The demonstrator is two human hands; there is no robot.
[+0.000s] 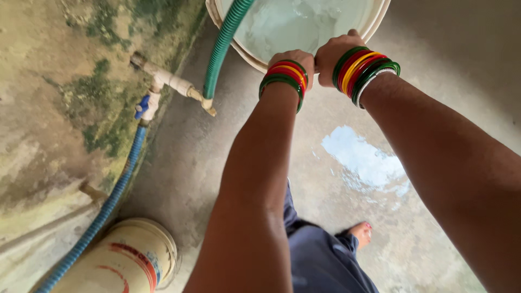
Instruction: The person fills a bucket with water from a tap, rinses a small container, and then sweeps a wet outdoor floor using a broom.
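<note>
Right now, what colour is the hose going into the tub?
Green, ribbed hose, running into the white tub; seen in the head view.

surface: grey concrete floor (217, 163), wet, meeting a mossy wall at its left edge | on it: 1 white bucket (374, 21) of water at top, 1 cream bucket (130, 255) with red markings lower left near the wall, 1 puddle (363, 160) reflecting sky at centre right, 1 bare foot (361, 233)
</note>
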